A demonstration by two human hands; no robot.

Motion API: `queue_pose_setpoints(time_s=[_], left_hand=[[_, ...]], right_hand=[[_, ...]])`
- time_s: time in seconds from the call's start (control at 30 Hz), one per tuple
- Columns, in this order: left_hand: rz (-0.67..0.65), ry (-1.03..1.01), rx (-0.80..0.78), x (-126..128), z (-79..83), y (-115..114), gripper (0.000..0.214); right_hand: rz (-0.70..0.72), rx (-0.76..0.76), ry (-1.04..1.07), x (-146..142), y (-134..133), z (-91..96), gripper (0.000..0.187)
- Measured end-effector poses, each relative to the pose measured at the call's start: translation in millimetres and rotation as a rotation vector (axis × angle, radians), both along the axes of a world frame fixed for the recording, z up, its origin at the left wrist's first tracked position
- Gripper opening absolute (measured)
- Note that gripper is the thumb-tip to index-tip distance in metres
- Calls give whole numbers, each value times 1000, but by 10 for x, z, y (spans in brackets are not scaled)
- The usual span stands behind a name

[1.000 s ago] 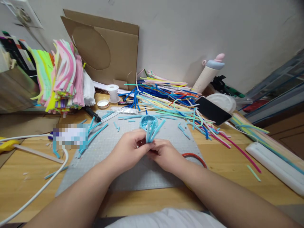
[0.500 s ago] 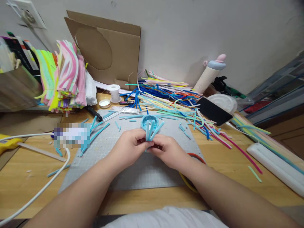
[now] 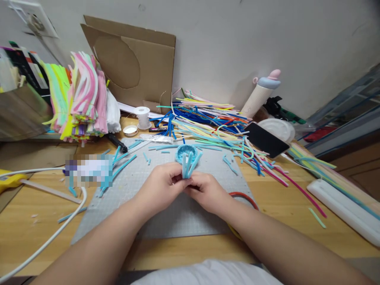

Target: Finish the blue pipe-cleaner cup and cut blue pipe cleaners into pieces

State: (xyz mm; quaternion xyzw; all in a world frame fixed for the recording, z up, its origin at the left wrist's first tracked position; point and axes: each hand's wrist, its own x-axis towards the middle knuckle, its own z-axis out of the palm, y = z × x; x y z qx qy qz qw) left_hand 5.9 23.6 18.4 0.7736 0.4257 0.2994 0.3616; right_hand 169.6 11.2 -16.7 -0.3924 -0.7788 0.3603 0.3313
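Observation:
Several short light-blue pipe cleaners (image 3: 187, 166) stand up in a small fan between my two hands, pinched near their lower ends. My left hand (image 3: 163, 182) closes thumb and fingers on them from the left. From the right, my right hand (image 3: 208, 190) grips at the same spot, its fingertips touching those of the left; the lower ends are hidden by the fingers. Just behind the strands a round, bowl-like piece of coiled light-blue pipe cleaner (image 3: 179, 153) lies on the grey cutting mat (image 3: 124, 209).
Loose pipe cleaners (image 3: 208, 114) heap along the wall, near a phone (image 3: 265, 139) and a bottle (image 3: 258, 97). Bundled pipe cleaners (image 3: 86, 95), a wire spool (image 3: 143, 118) and cardboard (image 3: 148, 63) stand at the back left. A yellow glue gun (image 3: 10, 180) and white cable (image 3: 56, 233) lie left.
The pipe cleaners in my hands have drawn slightly closer together. Both hands stay in nearly the same place, and the view has shifted a little.

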Motion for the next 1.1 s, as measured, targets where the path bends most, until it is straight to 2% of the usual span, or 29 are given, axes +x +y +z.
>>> queue_pose_setpoints(time_s=[0.07, 0.27, 0.37, 0.6, 0.87, 1.1], left_hand=[[10, -77, -45, 13, 28, -24, 8], [-31, -577, -324, 12, 148, -74, 9], [-62, -700, -357, -11, 140, -66, 13], [-41, -733, -359, -19, 94, -59, 20], [35, -779, -427, -8, 86, -55, 9], [30, -809, -462, -4, 112, -76, 10]], right_hand=[[10, -12, -8, -11, -1, -5, 14], [-5, -33, -130, -17, -21, 20, 14], [-14, -40, -161, -23, -29, 39, 16], [-44, -29, -154, -37, -22, 8, 26], [-22, -25, -157, -45, -31, 38, 24], [-20, -14, -146, -47, -51, 79, 19]])
